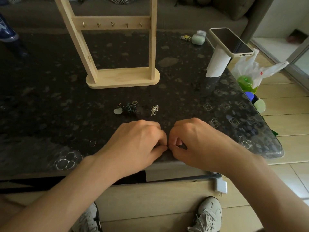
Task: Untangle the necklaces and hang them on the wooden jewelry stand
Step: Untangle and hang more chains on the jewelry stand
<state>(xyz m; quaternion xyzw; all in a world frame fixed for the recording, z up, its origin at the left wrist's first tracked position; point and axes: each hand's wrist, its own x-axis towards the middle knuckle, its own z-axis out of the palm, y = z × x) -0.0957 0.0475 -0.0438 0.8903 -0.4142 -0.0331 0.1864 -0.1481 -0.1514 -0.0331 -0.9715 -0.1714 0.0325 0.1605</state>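
A dark cord necklace (127, 109) with a pale pendant is lying bunched on the speckled counter (50, 97), just beside a crumpled silver chain (154, 110), both in front of the wooden jewelry stand (117, 47). Nearer the counter's front edge, the left hand (135, 144) and right hand (199, 141) are being held together, fingers (158, 149) tightly curled, tips touching; whether anything is being pinched cannot be told.

On the dark speckled stone table (50, 81), you have the pale wooden jewelry stand (122, 80) behind a tangled black cord necklace (128, 109), with a bunched silver chain necklace (154, 110) just right of that. Both lie between the stand and your left hand (138, 141) and right hand (195, 141), which meet at the near edge. Far right, a cream-cased phone (231, 41) lies on an upright white paper roll (216, 64).
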